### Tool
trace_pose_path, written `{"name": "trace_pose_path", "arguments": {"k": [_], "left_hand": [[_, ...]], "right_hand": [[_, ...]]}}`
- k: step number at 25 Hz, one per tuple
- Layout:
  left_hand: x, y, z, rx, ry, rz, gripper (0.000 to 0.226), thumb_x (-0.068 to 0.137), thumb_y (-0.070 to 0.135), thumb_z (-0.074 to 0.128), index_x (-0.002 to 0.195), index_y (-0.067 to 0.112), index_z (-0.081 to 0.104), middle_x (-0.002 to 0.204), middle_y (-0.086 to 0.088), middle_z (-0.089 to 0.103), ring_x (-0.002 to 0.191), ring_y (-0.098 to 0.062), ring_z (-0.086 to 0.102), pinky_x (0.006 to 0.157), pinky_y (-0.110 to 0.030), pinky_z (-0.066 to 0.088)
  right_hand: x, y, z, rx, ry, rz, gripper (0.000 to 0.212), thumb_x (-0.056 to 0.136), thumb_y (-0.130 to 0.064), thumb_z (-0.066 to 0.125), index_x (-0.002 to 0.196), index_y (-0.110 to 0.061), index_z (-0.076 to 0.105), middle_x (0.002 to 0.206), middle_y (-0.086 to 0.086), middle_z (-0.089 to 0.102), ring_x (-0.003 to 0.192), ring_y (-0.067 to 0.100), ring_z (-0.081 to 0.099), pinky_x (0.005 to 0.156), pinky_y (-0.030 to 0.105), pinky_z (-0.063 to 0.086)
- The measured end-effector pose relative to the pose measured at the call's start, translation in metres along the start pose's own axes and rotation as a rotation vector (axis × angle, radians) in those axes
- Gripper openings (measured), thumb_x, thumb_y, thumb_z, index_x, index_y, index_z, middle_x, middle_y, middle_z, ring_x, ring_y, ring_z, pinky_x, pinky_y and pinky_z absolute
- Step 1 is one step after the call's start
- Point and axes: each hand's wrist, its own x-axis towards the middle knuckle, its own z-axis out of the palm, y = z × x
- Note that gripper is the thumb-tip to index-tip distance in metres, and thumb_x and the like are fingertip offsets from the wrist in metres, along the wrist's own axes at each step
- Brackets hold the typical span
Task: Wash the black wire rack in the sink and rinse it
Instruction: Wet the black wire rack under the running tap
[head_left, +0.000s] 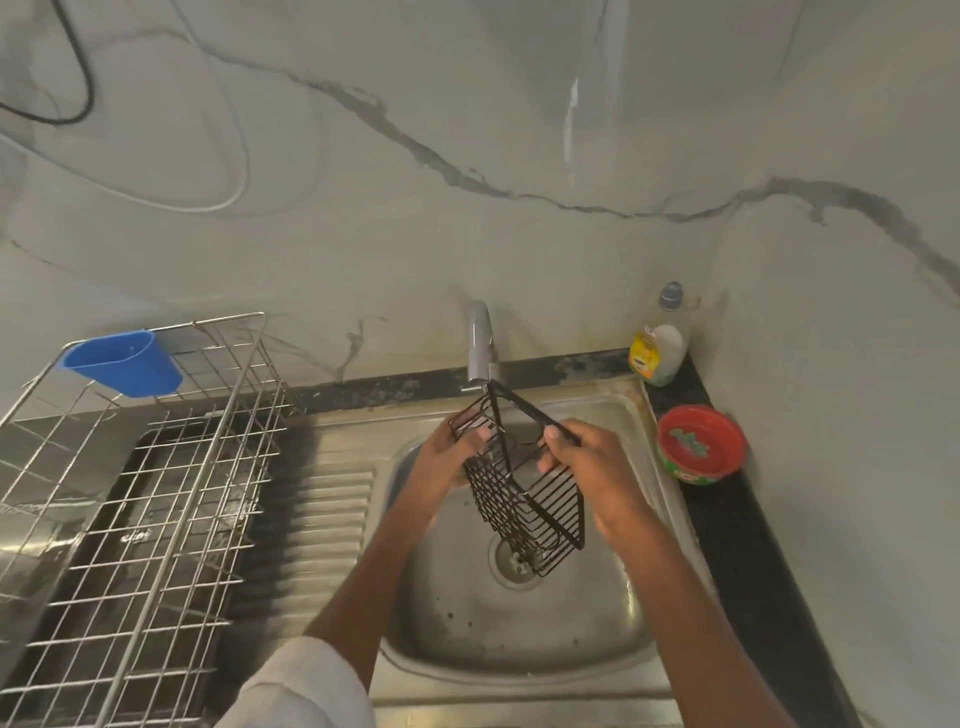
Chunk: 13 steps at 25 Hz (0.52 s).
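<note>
- Black wire rack (524, 499): held tilted above the sink (571, 623), its top just under the tap (480, 345).
- Left hand (447, 457): fingers curled around the rack's upper left side.
- Right hand (587, 467): pinching a thin black bar of the rack.
- Soap bottle (657, 345) and red bowl (698, 444): on the table, right of the sink.

Basin open below rack (524, 493); tap (480, 345) close above; drainer (156, 467) blocks left, wall right.

— What is on the table (737, 525)?
— A steel sink (519, 649) is set in it. At the right stand a red bowl (700, 444) and a dish soap bottle (658, 345).
— And left?
— A wire dish rack (140, 493) on the drainboard.
</note>
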Motion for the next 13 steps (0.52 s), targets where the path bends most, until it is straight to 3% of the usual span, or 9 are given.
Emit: {"name": "trace_pose_path", "arguments": {"k": [3,6,8,10,11,13], "left_hand": [[-0.017,-0.013,-0.007,0.006,0.126,0.030,0.069,0.091,0.068,0.069,0.143,0.024,0.059,0.136,-0.004,0.072,0.128,-0.025,0.068,0.112,-0.055,0.052],[-0.036,-0.042,-0.011,0.014,0.286,-0.010,0.069,0.096,0.076,0.058,0.149,0.033,0.053,0.150,0.004,0.062,0.141,-0.019,0.057,0.121,-0.056,0.042],[-0.057,-0.052,-0.008,-0.008,0.316,0.009,0.050,0.106,0.044,0.064,0.152,0.029,0.053,0.154,0.002,0.058,0.145,-0.020,0.053,0.122,-0.052,0.042],[-0.074,-0.056,-0.005,0.027,0.268,0.053,0.055,0.104,0.000,0.062,0.154,0.019,0.051,0.156,-0.003,0.056,0.145,-0.023,0.052,0.117,-0.039,0.049],[-0.079,-0.060,-0.005,0.076,0.225,0.070,0.062,0.099,-0.007,0.063,0.154,0.020,0.050,0.157,-0.001,0.054,0.145,-0.022,0.051,0.114,-0.037,0.050],[-0.085,-0.064,-0.001,0.157,0.143,0.073,0.074,0.088,0.001,0.068,0.154,0.030,0.048,0.158,0.007,0.051,0.144,-0.014,0.049,0.115,-0.038,0.048]], "right_hand": [[-0.013,0.010,0.030,0.036,-0.014,0.032,0.023,0.105,-0.021,0.059,0.085,-0.020,0.071,0.065,0.000,0.070,0.067,0.009,0.067,0.082,0.039,0.050],[-0.023,0.015,0.043,0.124,0.088,0.030,0.022,0.105,-0.022,0.060,0.087,-0.017,0.071,0.069,0.000,0.073,0.076,0.011,0.068,0.077,0.030,0.048],[-0.028,0.012,0.038,0.176,0.187,0.049,0.021,0.105,-0.023,0.059,0.091,-0.013,0.071,0.072,0.000,0.074,0.078,0.010,0.070,0.069,0.023,0.047],[-0.032,0.011,0.029,0.217,0.227,0.072,0.019,0.105,-0.024,0.059,0.092,-0.014,0.071,0.071,0.000,0.074,0.074,0.012,0.072,0.065,0.025,0.054],[-0.033,0.012,0.026,0.210,0.226,0.072,0.020,0.104,-0.025,0.060,0.090,-0.018,0.071,0.071,0.000,0.074,0.077,0.018,0.074,0.069,0.034,0.058],[-0.036,0.014,0.028,0.121,0.196,0.054,0.023,0.103,-0.027,0.060,0.084,-0.023,0.071,0.070,0.000,0.074,0.080,0.026,0.074,0.082,0.050,0.060]]}}
